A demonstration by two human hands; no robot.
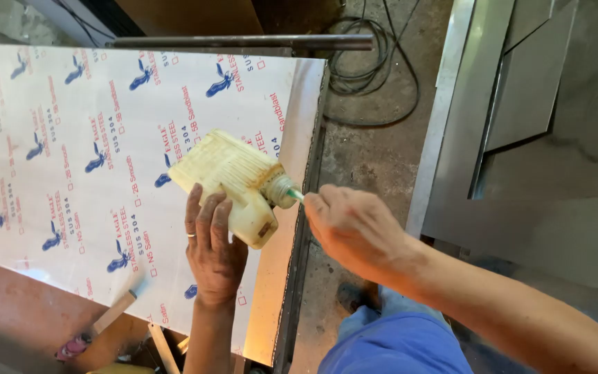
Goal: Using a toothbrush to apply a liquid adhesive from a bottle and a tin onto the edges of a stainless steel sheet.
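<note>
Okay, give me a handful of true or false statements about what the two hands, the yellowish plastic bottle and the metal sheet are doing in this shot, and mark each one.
1. The left hand holds the yellowish plastic bottle from below. True.
2. The right hand rests flat on the metal sheet. False: its fingertips are at the green nozzle tip of the bottle, off the sheet's edge.
3. The bottle is held on its side, neck pointing toward the right hand. True.
4. The metal sheet is bare and shiny all over. False: a white protective film with blue and red print covers it.
5. A coiled black cable lies on the floor beyond the sheet. True.
6. The left hand wears a glove. False: it is bare, with a ring on one finger.
</note>
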